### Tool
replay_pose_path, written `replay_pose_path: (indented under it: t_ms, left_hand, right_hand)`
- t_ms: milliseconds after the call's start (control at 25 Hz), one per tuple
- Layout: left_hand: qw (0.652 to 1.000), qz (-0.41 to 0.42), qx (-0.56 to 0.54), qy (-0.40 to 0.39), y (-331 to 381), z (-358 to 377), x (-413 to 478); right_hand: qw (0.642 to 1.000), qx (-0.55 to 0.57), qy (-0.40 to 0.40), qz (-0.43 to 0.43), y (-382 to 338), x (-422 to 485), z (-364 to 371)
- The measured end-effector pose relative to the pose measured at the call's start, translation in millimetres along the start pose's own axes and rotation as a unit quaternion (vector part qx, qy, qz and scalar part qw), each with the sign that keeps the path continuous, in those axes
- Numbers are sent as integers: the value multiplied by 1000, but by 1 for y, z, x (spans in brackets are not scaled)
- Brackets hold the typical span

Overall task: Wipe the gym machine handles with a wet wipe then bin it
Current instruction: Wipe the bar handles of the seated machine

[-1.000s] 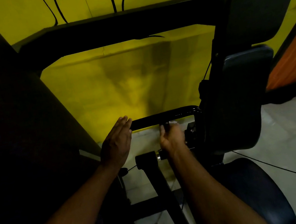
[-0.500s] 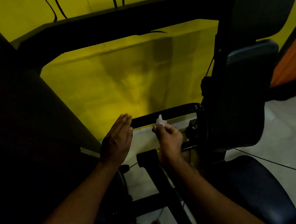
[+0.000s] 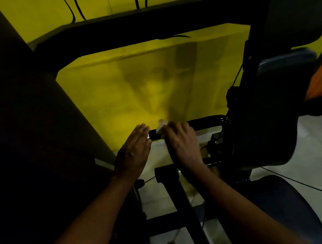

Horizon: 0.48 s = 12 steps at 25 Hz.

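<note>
On handle (image 3: pixel 206 122), right hand (image 3: pixel 182 142) with wipe (image 3: pixel 161 124)

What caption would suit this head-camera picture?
Right hand holds a wipe on the black handle; left hand, fingers straight, at its end.

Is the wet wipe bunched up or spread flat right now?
Bunched: the wipe is a crumpled wad pinched in the right hand against the handle.

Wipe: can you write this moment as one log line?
right hand: holds wipe at handle | left hand: flat, by handle end | step: wiping, not binned yet
</note>
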State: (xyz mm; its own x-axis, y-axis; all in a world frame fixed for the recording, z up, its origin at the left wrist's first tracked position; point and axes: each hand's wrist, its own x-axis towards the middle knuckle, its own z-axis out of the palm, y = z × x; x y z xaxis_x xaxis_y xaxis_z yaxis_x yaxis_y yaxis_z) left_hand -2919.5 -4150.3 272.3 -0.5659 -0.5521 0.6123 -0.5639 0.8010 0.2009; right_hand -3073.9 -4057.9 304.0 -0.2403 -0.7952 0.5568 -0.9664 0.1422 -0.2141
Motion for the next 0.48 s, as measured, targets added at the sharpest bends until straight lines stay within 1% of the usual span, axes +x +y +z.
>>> replay_pose_path:
  t_ms: [80,120,200,240,320,360,440,480]
  left_hand:
    - [1000,0,2,2,4,-2,2]
    - [1000,-3,3,1,5,-2,2]
    - [1000,-5,2,-8,2,-1,1]
    - [1000,-6,-5,-15,0,0,0]
    - [999,-22,-25,-22,-4,2,-2]
    - [999,-28,-32,-21,-5,3,-3]
    - [999,-28,-37,-20,-5,5,-4]
    - [999,-28,-40,-21,-5,5,-5]
  right_hand:
    - [996,-7,1,88,8,14,-10]
    - [996,-22,-9,90,13,16,-14]
    - [997,-59,-47,35,22,17,-21]
    - [994,-69,-72,45,27,20,-26]
    - [983,-77,-117,122,26,30,-32]
    - [981,-77,-137,113,25,35,-31]
    - [981,-64,-182,11,25,46,-25]
    - [976,-41,-213,-24,28,54,-24]
